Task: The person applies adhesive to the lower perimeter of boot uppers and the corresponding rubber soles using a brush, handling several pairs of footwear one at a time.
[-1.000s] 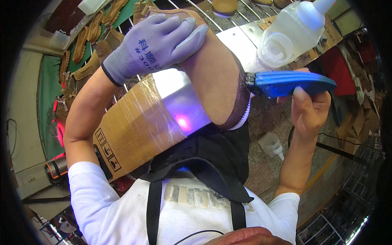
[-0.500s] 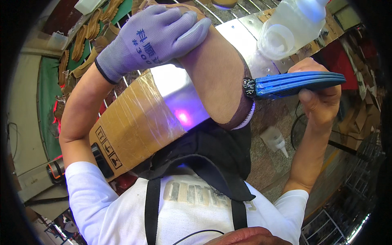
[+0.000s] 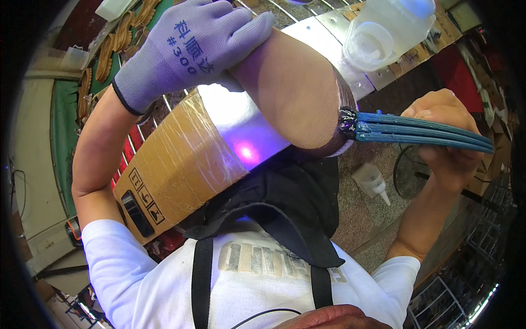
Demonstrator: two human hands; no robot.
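1. Shoe (image 3: 296, 90): tilted above the shiny metal sheet (image 3: 224, 107) in front of the person, its flat tan underside toward the camera. Most of the upper is out of sight behind it, and whether the shoe rests on the sheet cannot be told.
2. The left hand (image 3: 194, 49), in a greyish-purple glove, clasps the shoe's upper-left end with bent fingers; some fingertips are hidden, and the glove runs up to the view's top edge.
3. The bare right hand (image 3: 441, 104) pinches the ridged handle of a blue brush (image 3: 416, 130), which covers part of the fingers.
4. The brush's dark head (image 3: 347, 122) touches the shoe's side edge; separate bristles are hard to make out.
5. A large translucent bottle (image 3: 402, 33) is cut off at the top; a smaller nozzle bottle (image 3: 370, 180) shows below, between shoe and right forearm.
6. Dark characters and digits cross the glove's back, clearly printed. The cardboard (image 3: 181, 159) bears boxed black handling symbols. The shirt's pale chest print (image 3: 260, 260) is too broken to read.
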